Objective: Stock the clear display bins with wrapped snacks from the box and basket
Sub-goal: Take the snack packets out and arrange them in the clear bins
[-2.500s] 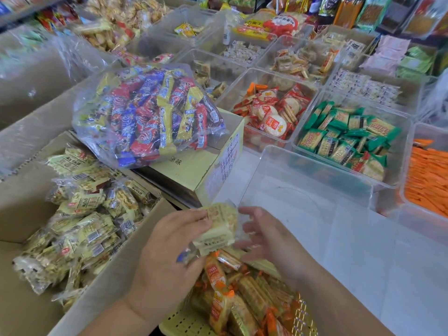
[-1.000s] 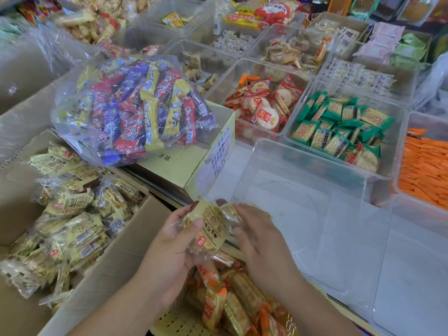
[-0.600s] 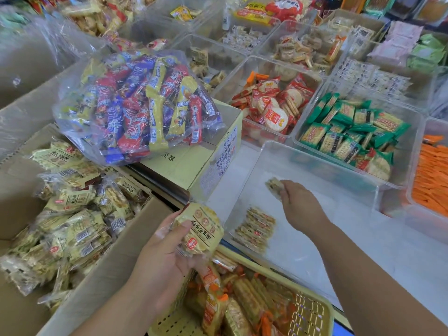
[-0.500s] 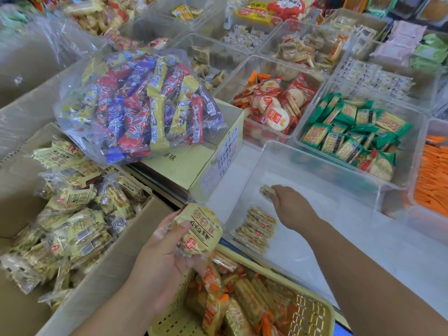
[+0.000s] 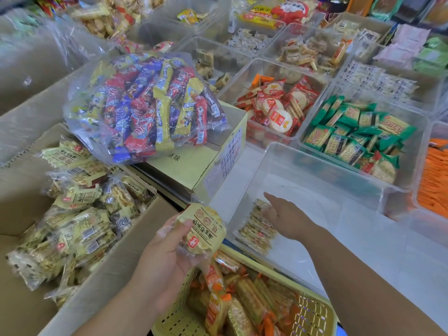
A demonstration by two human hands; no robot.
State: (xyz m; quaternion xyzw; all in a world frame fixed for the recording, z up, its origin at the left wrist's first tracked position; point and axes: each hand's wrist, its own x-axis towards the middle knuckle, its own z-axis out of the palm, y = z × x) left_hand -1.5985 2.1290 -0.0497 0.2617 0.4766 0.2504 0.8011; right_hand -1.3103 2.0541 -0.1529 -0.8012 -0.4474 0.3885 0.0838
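While the left hand (image 5: pixel 167 258) hovers over the near left corner of the yellow basket (image 5: pixel 312 311) at 6 o'clock, its grip is closed around a pale yellow snack pack (image 5: pixel 203 229), thumb across the front and fingers curled behind. The basket holds a jumble of orange-ended wrapped snacks (image 5: pixel 218 309). Just beyond it, toward 1 o'clock, a clear bin (image 5: pixel 315 175) stands on the white worktop. A short row of small wrapped snacks (image 5: pixel 254 231) lies along the bin's left wall, and the rest of its floor is bare. The right hand (image 5: pixel 286 217) reaches into this bin palm down, its grip open, with straight fingers resting on the far end of the row and holding nothing. At 8 o'clock an open cardboard box (image 5: pixel 109 275) is heaped with pale yellow packs (image 5: pixel 80 219) like the one in the left hand. Farther off, at 11 o'clock, a closed yellow carton (image 5: pixel 194 163) carries a clear bag of blue, red and yellow bars (image 5: pixel 145 105), which overhangs the carton's left side. At 12 o'clock, past the clear bin, another bin holds red-wrapped round crackers (image 5: pixel 278 105). Beside that one, at 1 o'clock, is a bin of green packs (image 5: pixel 351 139). Orange packets (image 5: pixel 434 185) fill a bin at 3 o'clock, cut off by the edge of the view. More bins of pale wrapped sweets lie behind these, too blurred to make out.
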